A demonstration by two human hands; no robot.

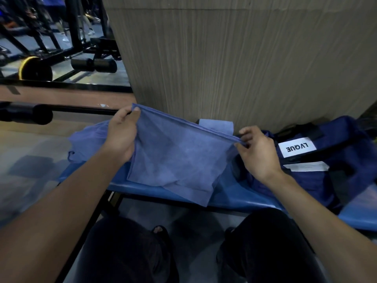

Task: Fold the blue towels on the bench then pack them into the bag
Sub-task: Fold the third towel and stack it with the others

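Note:
A blue towel [175, 158] hangs stretched between my hands above the blue bench [240, 193], its lower edge draping over the bench's front. My left hand [122, 133] pinches its upper left corner. My right hand [259, 152] pinches the upper right corner. Another blue towel [87, 144] lies crumpled on the bench behind my left hand. A folded lighter blue piece [216, 125] shows behind the held towel. The navy bag [330, 160] with a white label sits on the bench at the right, beside my right hand.
A wood-grain wall panel [234, 58] rises directly behind the bench. Gym machines and a weight plate [34, 70] stand at the far left. A black bar [26, 114] crosses at the left. My legs are below the bench's front edge.

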